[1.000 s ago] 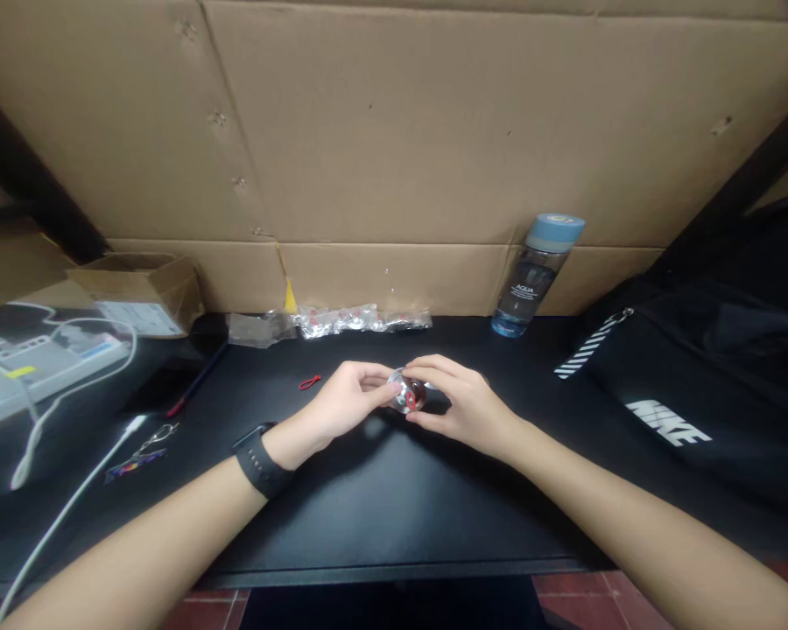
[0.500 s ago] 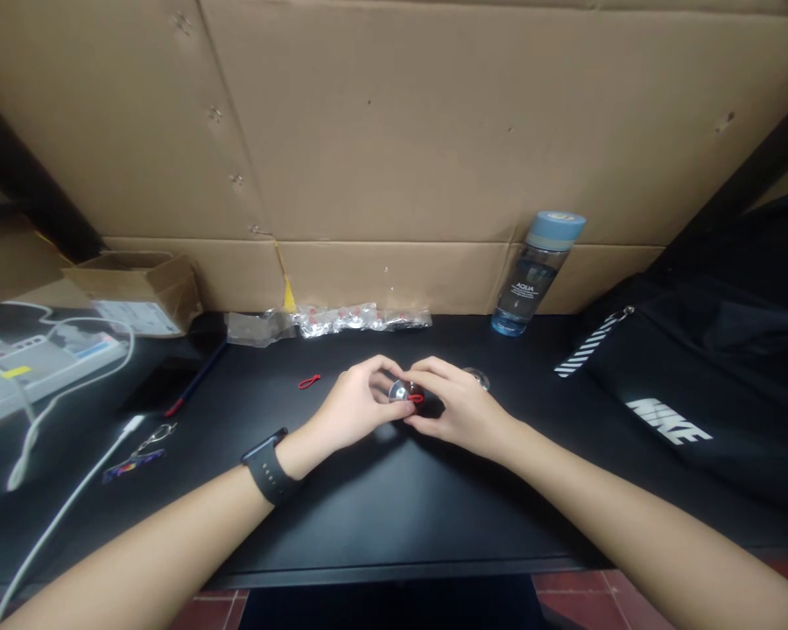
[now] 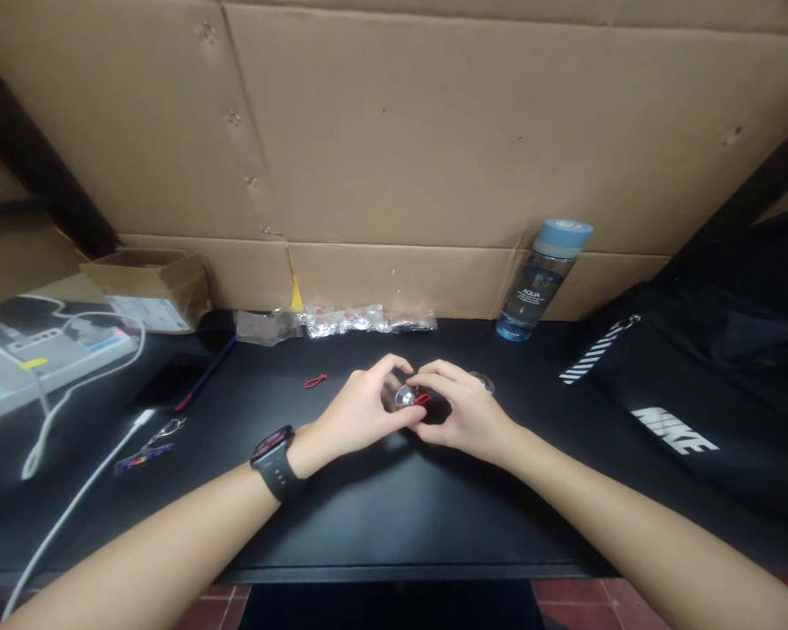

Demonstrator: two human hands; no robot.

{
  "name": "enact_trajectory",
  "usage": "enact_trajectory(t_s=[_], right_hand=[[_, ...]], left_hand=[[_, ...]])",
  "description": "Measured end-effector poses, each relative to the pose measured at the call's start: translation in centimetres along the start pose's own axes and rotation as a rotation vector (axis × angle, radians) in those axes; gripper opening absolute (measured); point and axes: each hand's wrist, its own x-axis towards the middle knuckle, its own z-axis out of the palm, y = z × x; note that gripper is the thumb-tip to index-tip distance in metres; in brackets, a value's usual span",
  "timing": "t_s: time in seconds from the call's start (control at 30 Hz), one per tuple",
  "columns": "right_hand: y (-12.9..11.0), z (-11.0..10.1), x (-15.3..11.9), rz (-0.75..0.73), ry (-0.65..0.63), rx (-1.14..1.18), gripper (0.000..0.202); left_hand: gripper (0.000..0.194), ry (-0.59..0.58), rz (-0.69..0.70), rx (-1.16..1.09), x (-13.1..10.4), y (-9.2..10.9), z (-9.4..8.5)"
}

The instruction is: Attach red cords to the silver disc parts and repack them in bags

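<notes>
Over the middle of the table, my left hand (image 3: 362, 407) holds a small shiny silver round piece (image 3: 404, 397) between curled fingers and thumb. A red cord loop (image 3: 422, 399) shows at the piece's right side. My right hand (image 3: 463, 407) meets it from the right, its curved fingertips at the piece and the loop; its exact grip is partly hidden. Another red cord loop (image 3: 315, 381) lies on the table left of my hands. Just behind my right hand, a round clear and silvery piece (image 3: 484, 382) is partly covered.
Small clear packets (image 3: 348, 320) line the back of the black table (image 3: 368, 534). A water bottle (image 3: 535, 284) leans against the cardboard; a black bag (image 3: 683, 376) is at right. At left are a carton (image 3: 154, 289), power strip (image 3: 59, 354), phone (image 3: 171, 381), white cable (image 3: 82, 486) and keychain (image 3: 145, 455).
The view has shifted slightly, so everything sits a little further right. My fingers have moved slightly around the silver piece, and the red loop at its side shows more fully.
</notes>
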Motion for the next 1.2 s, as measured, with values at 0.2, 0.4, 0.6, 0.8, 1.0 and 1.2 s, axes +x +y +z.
enact_trajectory(t_s=[0.2, 0.4, 0.6, 0.8, 1.0, 1.2], right_hand=[[0.14, -0.36, -0.04, -0.002, 0.033, 0.011, 0.045], [0.37, -0.57, -0.08, -0.001, 0.054, 0.016, 0.043], [0.12, -0.44, 0.00, -0.008, 0.027, 0.015, 0.042], [0.16, -0.56, 0.02, 0.005, 0.030, 0.010, 0.042], [-0.12, -0.20, 0.09, -0.011, -0.017, -0.001, 0.039], [0.12, -0.15, 0.10, -0.016, -0.012, -0.013, 0.039]], left_hand=[[0.038, -0.028, 0.002, -0.026, -0.16, -0.35, -0.32], [0.030, -0.023, -0.028, -0.106, 0.03, -0.62, -0.94], [0.049, -0.017, -0.050, -0.108, 0.00, -0.59, -0.75], [0.036, -0.016, -0.052, -0.096, 0.03, -0.53, -0.72], [0.062, -0.041, -0.099, -0.094, 0.07, -0.97, -0.39], [0.043, -0.044, -0.077, -0.047, -0.20, -0.56, -0.31]])
